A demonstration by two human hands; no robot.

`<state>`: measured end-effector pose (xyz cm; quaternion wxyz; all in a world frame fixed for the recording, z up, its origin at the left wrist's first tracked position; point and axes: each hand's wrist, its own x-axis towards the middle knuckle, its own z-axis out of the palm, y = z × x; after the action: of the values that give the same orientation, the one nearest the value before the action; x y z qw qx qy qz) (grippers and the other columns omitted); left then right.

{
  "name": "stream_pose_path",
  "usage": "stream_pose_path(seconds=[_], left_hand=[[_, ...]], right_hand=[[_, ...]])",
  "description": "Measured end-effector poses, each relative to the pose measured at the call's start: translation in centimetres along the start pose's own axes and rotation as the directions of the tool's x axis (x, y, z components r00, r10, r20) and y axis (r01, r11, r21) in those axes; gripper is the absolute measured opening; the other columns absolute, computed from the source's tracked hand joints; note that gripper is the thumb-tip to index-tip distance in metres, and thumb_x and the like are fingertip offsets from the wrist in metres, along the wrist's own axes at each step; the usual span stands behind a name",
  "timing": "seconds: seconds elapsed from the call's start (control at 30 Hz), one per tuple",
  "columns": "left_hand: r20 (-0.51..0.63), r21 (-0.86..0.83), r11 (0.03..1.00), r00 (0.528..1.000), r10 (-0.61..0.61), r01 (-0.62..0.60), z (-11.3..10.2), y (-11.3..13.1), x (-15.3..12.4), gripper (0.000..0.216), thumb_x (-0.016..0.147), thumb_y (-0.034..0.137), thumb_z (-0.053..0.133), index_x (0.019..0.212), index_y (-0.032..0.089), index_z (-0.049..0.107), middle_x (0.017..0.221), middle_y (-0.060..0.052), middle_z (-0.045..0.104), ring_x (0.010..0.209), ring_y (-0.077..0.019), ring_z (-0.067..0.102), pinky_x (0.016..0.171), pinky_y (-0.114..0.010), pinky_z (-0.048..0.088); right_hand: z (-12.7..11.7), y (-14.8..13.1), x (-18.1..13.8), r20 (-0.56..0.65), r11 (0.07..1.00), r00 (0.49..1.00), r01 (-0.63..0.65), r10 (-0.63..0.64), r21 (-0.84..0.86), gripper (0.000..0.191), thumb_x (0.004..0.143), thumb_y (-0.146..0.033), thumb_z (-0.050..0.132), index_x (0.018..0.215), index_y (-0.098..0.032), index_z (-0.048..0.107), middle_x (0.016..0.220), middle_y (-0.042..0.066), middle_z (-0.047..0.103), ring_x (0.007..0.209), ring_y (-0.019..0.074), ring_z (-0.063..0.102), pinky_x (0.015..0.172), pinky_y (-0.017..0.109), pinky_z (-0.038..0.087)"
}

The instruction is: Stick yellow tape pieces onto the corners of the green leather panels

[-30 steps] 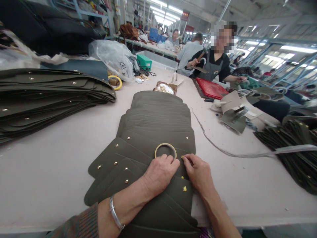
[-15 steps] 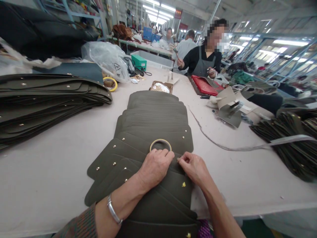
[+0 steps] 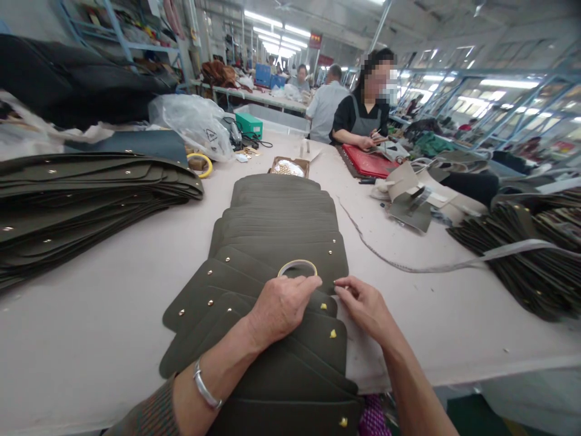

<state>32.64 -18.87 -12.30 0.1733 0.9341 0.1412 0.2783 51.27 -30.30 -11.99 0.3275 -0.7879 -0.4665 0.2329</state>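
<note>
A row of overlapping dark olive leather panels (image 3: 276, 224) with small brass studs runs down the middle of the pale table (image 3: 104, 303). My left hand (image 3: 279, 306) rests curled on the near panels, its fingers on a thin yellowish tape ring (image 3: 297, 267). Just to its right, my right hand (image 3: 367, 306) pinches at the edge of a panel, fingertips together; what it pinches is too small to make out. Small yellow bits (image 3: 333, 333) sit on the panels near my wrists.
A tall stack of olive panels (image 3: 82, 200) lies at the left, another dark pile (image 3: 535, 254) at the right. A grey strap (image 3: 408, 266) trails across the table. A box of brass fittings (image 3: 288, 167), a plastic bag (image 3: 195, 124) and a person at a red piece (image 3: 370, 160) sit farther back.
My right hand has slid slightly right along the panel edge and a yellow bit now shows beside my left hand. The person at the back has lowered a raised hammer to the table.
</note>
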Motion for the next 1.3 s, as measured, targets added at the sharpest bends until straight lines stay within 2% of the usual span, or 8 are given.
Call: stream_pose_path(seconds=[0.13, 0.3, 0.63, 0.73, 0.87, 0.93, 1.03, 1.3], left_hand=[[-0.015, -0.021, 0.999, 0.999, 0.042, -0.042, 0.0, 0.4, 0.1, 0.043, 0.096, 0.020, 0.041, 0.138, 0.019, 0.037, 0.095, -0.004, 0.071, 0.076, -0.0143, 0.067, 0.073, -0.028, 0.055], [0.008, 0.013, 1.000, 1.000, 0.026, -0.026, 0.5, 0.7, 0.1, 0.040, 0.096, 0.022, 0.041, 0.135, 0.016, 0.036, 0.104, -0.007, 0.070, 0.079, -0.0170, 0.068, 0.073, -0.030, 0.055], [0.087, -0.078, 0.996, 0.995, -0.043, 0.050, 0.8, 0.9, 0.2, 0.016, 0.097, 0.020, 0.039, 0.109, 0.021, 0.050, 0.093, 0.000, 0.068, 0.082, -0.0131, 0.067, 0.069, -0.023, 0.050], [0.085, -0.037, 0.997, 0.994, -0.062, 0.066, 0.9, 0.9, 0.4, 0.016, 0.097, 0.021, 0.039, 0.096, 0.020, 0.054, 0.082, 0.000, 0.066, 0.075, -0.0124, 0.064, 0.064, -0.021, 0.047], [0.022, 0.070, 0.997, 1.000, 0.020, -0.022, 0.6, 1.3, 0.8, 0.025, 0.097, 0.019, 0.035, 0.081, 0.019, 0.054, 0.068, 0.001, 0.058, 0.063, -0.0120, 0.058, 0.057, -0.022, 0.043], [-0.028, 0.086, 0.993, 0.996, 0.081, -0.078, 0.4, 1.6, 1.1, 0.027, 0.097, 0.018, 0.035, 0.078, 0.018, 0.054, 0.066, 0.001, 0.057, 0.060, -0.0113, 0.055, 0.056, -0.022, 0.043], [-0.082, 0.094, 0.990, 0.991, 0.109, -0.101, 0.3, 1.8, 1.5, 0.025, 0.097, 0.018, 0.036, 0.082, 0.018, 0.056, 0.068, 0.000, 0.057, 0.064, -0.0109, 0.055, 0.062, -0.022, 0.044], [0.139, 0.301, 0.953, 0.988, -0.066, 0.021, 2.1, 0.4, 1.8, 0.013, 0.095, 0.019, 0.045, 0.087, 0.019, 0.055, 0.081, -0.002, 0.060, 0.077, -0.0191, 0.053, 0.065, -0.031, 0.043]], right_hand=[[0.3, -1.3, -1.2, -0.132, 0.967, 0.968, 0.228, -0.213, 0.110, 0.021, 0.087, -0.032, 0.054, 0.095, -0.019, 0.068, 0.086, 0.005, 0.071, 0.074, 0.0176, 0.065, 0.067, 0.028, 0.052], [1.4, -2.8, -1.6, -0.151, 0.855, 0.843, 0.518, -0.517, -0.030, 0.019, 0.090, -0.018, 0.050, 0.105, -0.021, 0.062, 0.100, 0.008, 0.068, 0.090, 0.0181, 0.063, 0.079, 0.031, 0.051], [2.6, -2.1, -1.2, -0.242, 0.773, 0.738, 0.566, -0.630, -0.288, 0.018, 0.086, -0.010, 0.045, 0.082, -0.020, 0.060, 0.072, 0.002, 0.064, 0.065, 0.0136, 0.059, 0.062, 0.025, 0.047], [2.7, -2.5, -1.6, -0.279, 0.814, 0.766, 0.522, -0.579, -0.255, 0.017, 0.084, -0.012, 0.048, 0.081, -0.019, 0.063, 0.069, 0.002, 0.064, 0.063, 0.0136, 0.059, 0.061, 0.025, 0.047], [2.6, -3.0, -1.6, -0.289, 0.955, 0.933, 0.264, -0.216, 0.135, 0.014, 0.082, -0.024, 0.055, 0.073, -0.019, 0.065, 0.061, 0.001, 0.064, 0.054, 0.0130, 0.058, 0.052, 0.024, 0.047], [2.5, -2.7, -1.0, -0.221, 0.914, 0.975, 0.086, 0.004, 0.396, 0.018, 0.079, -0.033, 0.061, 0.070, -0.018, 0.064, 0.054, 0.000, 0.062, 0.048, 0.0128, 0.057, 0.047, 0.024, 0.048], [1.9, -1.0, 0.3, -0.163, 0.812, 0.965, -0.076, 0.207, 0.578, 0.030, 0.069, -0.044, 0.071, 0.073, -0.015, 0.065, 0.052, 0.000, 0.062, 0.044, 0.0134, 0.057, 0.045, 0.025, 0.050], [0.5, 2.1, 1.6, -0.049, 0.933, 0.988, -0.125, 0.150, 0.338, 0.035, 0.076, -0.049, 0.066, 0.079, -0.014, 0.069, 0.059, 0.002, 0.065, 0.048, 0.0125, 0.057, 0.048, 0.024, 0.048]])
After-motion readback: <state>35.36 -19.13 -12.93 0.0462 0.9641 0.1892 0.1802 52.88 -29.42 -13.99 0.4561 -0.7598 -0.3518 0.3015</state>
